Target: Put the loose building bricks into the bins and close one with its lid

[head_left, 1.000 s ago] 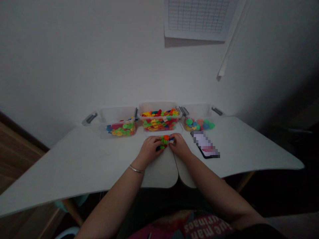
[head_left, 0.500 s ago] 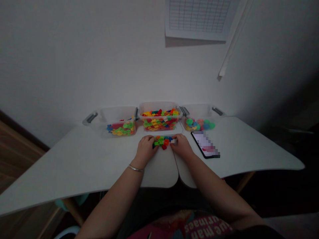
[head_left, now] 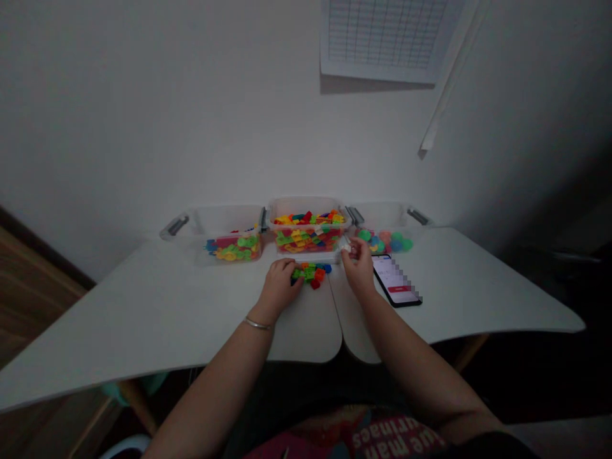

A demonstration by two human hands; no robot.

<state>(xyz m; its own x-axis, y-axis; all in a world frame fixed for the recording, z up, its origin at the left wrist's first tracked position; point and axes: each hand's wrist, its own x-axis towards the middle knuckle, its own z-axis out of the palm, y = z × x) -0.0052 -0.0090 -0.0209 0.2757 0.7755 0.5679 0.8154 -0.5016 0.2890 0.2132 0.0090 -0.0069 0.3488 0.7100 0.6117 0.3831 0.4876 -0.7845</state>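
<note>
Several small toy bricks, green, orange, red and blue, sit in a cluster on the white table in front of me. My left hand is at the cluster's left end, its fingers and thumb curled round the bricks there; the fingertips partly hide them. Raised to the right of the cluster, my right hand pinches a small white toy brick between thumb and fingers. It is in front of the gap between the middle and right boxes.
Behind the bricks stand a clear box full of bricks, a left box of coloured pieces and a right box with round pieces. A phone lies to the right. A seam divides the tabletop.
My right hand has lifted away from the cluster's right end, up and to the right, taking the white brick with it. My left hand has stayed at the left end.
</note>
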